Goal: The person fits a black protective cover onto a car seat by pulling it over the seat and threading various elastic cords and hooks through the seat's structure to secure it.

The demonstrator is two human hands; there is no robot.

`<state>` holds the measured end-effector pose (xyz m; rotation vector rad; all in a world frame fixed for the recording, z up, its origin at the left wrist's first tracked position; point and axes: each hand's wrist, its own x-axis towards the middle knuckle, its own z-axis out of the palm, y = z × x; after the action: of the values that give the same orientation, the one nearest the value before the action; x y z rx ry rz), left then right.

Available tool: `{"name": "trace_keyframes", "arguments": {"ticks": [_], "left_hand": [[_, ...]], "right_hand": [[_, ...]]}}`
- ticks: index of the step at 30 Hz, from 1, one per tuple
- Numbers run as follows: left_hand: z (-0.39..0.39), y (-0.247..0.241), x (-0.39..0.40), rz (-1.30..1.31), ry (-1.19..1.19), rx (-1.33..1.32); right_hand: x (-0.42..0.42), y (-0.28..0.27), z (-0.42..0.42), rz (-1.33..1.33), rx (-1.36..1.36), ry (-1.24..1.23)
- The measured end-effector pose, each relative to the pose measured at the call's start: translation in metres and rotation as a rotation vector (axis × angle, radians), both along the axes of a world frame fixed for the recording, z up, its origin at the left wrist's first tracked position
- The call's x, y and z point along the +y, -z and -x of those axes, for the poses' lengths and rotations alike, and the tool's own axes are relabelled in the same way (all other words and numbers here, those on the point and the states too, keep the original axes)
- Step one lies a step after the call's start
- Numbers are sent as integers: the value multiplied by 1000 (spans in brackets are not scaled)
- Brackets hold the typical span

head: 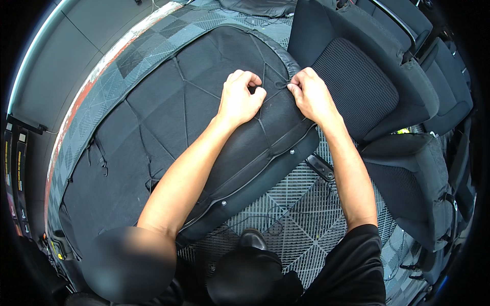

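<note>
A large vehicle seat part in a black cover (214, 61) lies before me, its underside crossed by dark elastic cord (185, 109). My right hand (314, 95) pinches the cord at the cover's edge, beside a small looped knot (281, 84). Just left of that knot hovers my left hand (241, 97), with its fingers curled and thumb near the fingertips. A strand of cord passes close by those fingertips; whether they grip it is unclear. Hooks and slack cord ends (104, 166) hang toward the far left. Two bolts (292, 152) show along the near edge.
Dark fabric vehicle seats (352, 80) crowd the right side, one touching the covered part. A black metal bracket (321, 168) sits by its near corner. Grey grid floor tiles (298, 225) lie below, with thin cables and my shoe (252, 239). A blurred patch hides the lower left.
</note>
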<state>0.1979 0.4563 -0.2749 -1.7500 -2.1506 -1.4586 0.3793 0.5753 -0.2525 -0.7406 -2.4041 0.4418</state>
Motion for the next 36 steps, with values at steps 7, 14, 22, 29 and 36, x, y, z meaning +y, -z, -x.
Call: {"name": "trace_keyframes", "arguments": {"ticks": [7, 14, 22, 29, 36], "left_hand": [[4, 5, 2, -45, 6, 6], [11, 2, -5, 45, -31, -78], [-5, -16, 14, 353, -105, -57], [-21, -47, -60, 157, 428, -833], [-78, -85, -218, 492, 1011, -129]], "right_hand": [[-22, -27, -40, 378, 47, -48], [-114, -45, -86, 633, 280, -360], [-112, -20, -80, 923, 1015, -375], [-117, -19, -58, 886, 1135, -296], [-150, 38, -14, 377, 356, -375]]}}
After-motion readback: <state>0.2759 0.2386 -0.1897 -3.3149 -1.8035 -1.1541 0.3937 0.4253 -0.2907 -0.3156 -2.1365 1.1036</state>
